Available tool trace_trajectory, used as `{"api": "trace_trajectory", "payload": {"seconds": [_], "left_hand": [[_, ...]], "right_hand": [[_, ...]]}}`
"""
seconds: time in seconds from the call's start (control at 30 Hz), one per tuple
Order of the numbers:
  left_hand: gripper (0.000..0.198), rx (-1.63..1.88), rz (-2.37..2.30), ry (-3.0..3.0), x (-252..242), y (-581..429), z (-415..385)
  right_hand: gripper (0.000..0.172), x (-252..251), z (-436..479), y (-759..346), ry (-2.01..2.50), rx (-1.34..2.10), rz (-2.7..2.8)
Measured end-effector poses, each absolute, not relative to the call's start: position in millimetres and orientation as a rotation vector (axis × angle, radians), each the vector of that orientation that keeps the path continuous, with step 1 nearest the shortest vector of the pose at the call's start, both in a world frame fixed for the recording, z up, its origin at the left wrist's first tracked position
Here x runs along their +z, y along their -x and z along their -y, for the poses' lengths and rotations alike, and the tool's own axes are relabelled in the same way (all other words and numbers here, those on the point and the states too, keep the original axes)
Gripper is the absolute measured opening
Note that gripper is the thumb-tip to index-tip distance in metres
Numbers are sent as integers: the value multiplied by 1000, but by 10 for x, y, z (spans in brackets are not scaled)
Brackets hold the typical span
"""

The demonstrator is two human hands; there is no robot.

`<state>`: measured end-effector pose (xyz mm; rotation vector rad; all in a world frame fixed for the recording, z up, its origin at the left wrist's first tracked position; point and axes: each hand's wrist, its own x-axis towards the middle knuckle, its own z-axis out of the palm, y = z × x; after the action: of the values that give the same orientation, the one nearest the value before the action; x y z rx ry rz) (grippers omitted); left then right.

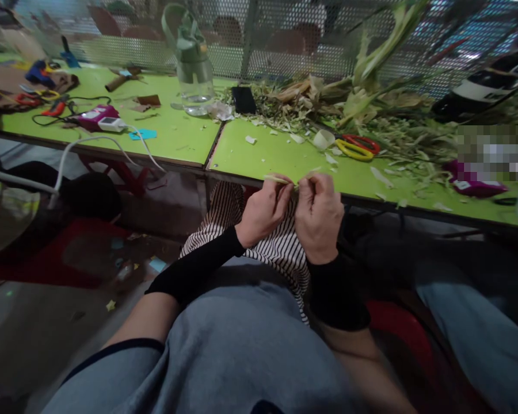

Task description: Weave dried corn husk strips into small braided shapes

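Over my lap, close to the table's front edge, both hands meet with their fingers pinched. My left hand (265, 208) is closed on a thin pale green strip (277, 179) that looks like a piece of corn husk. My right hand (320, 215) is pinched beside it, its fingertips at the strip's right end. Most of the strip between the fingers is hidden. Beyond my hands, scissors (357, 147) with red and yellow handles lie on the green table (246, 158). Shredded husk scraps (302, 106) are heaped behind them.
A water bottle (195, 75) and a black phone (243, 100) stand at the back. On the left lie a purple device (98, 118) with a white cable and red-handled pliers (57, 107). A dark bottle (479, 92) leans at right. A perforated metal screen (280, 40) borders the table.
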<state>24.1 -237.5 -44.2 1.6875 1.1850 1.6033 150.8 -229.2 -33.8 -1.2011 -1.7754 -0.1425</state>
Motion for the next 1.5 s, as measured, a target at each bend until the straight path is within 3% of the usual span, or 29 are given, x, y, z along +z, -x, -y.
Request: {"api": "trace_trajectory", "payload": {"seconds": [0.13,0.5,0.6,0.83,1.03,1.23,1.37,1.5], "left_hand": [[12,1650,-1031,-1503,-422,-291,2460],[23,1329,-595,-715,-185,-301,2548],[22,1349,-579,-747,-172,-267,2548],[41,1257,-595,-1107,-209,-149,2571],[42,1299,-677,-1270,-367,-152,2616],[28,1269,-778,-1387,-445,-99,2605],[14,1242,-855,-1429,-355,-65,2563],[19,1279,-795,-1342,-270,-48,2567]], "right_hand": [[31,-388,2325,-1455,1037,-21,1662],[26,-415,2457,-1346,864,-67,1519],[29,-385,2463,-1354,858,-40,1508],[21,-338,2438,-1400,879,249,1455],[22,-343,2423,-1391,915,407,1421],[30,-175,2387,-1489,962,640,1694],[20,-68,2369,-1548,981,462,1839],[16,-58,2349,-1556,1021,522,1738]]}}
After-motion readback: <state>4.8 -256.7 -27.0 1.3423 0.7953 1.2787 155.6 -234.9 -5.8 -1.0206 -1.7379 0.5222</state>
